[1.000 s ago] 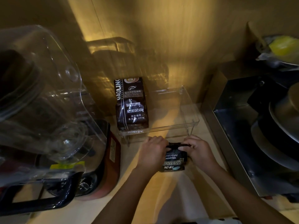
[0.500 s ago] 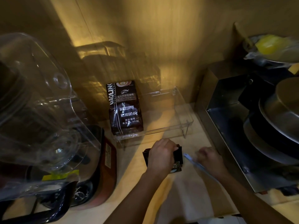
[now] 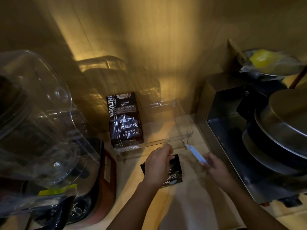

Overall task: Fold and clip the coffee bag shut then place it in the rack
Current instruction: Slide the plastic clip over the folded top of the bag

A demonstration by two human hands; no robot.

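Observation:
A small black coffee bag [image 3: 174, 173] lies on the wooden counter in front of the clear acrylic rack [image 3: 184, 120]. My left hand [image 3: 157, 165] presses down on the bag's folded top and covers most of it. My right hand [image 3: 214, 166] is to the right of the bag and holds a long, pale blue clip [image 3: 195, 152], which points up toward the rack's front right leg. A larger dark coffee bag [image 3: 125, 120] stands in the left part of the rack.
A big clear blender cover [image 3: 38, 130] on a dark base fills the left side. On the right stands a metal box [image 3: 232, 130] with stacked pans [image 3: 282, 130], close to my right hand. The wall is right behind the rack.
My right hand left the bag, picked up the blue clip and lifted it slightly. My left hand has stayed on the bag, holding the fold down.

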